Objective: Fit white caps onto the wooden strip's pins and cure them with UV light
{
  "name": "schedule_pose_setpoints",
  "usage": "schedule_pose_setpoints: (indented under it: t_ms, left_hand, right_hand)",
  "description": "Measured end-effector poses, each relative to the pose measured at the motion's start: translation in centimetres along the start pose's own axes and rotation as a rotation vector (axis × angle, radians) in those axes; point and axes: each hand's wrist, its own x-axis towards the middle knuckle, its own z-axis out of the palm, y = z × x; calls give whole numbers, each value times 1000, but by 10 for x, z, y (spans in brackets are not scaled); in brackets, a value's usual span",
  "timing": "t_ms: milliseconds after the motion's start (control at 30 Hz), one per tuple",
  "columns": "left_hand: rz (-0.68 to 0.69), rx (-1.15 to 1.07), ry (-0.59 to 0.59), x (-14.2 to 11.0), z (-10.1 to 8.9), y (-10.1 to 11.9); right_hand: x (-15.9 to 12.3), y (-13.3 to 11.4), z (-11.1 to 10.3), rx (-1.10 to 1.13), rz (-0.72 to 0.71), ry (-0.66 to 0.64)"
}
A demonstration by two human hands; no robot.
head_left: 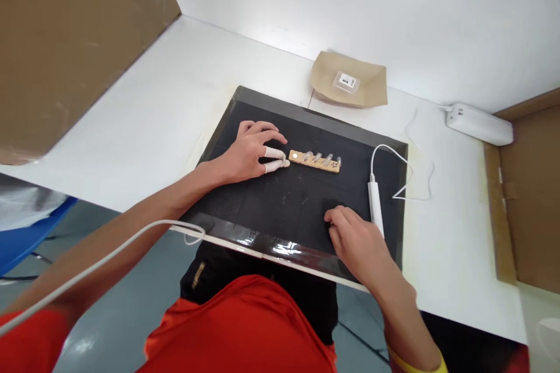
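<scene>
Left hand, thumb and forefinger pinched on probably an artificial nail; just right of this hand, a nail-bearing strip. Right hand, curled; its grip cannot be told. Smooth finger cots could let the nail slip.

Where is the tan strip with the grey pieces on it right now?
In the head view, the tan strip lies on the black board, just right of the picture's centre, beside the white-covered fingers of the left hand.
</scene>
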Motion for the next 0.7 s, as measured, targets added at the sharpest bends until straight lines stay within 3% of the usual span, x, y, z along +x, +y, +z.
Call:
schedule_pose_setpoints:
  t_ms: [100,233,333,400,467,567,633,700]
  left_hand:
    - [-15,28,74,-2,3,-2]
    - [-38,-4,183,-1,3,-3]
    - [-40,-76,185,5,3,-7]
    - [-32,-113,166,10,3,-11]
    - [-26,-143,162,17,4,-16]
    - [-34,-192,189,28,8,-24]
    - [-34,-216,206,37,12,-27]
    - [-39,-231,209,44,15,-30]
  right_hand:
    - [-4,-4,9,29,6,104]
    - [-8,-6,13,115,93,148]
    - [-9,-5,10,180,181,157]
    - [-6,-5,6,275,311,172]
    - [-1,-6,2,566,593,217]
    - [13,-7,-7,1218,1049,205]
    - [23,-7,-13,1484,1160,121]
    - [31,-7,-18,1588,1193,75]
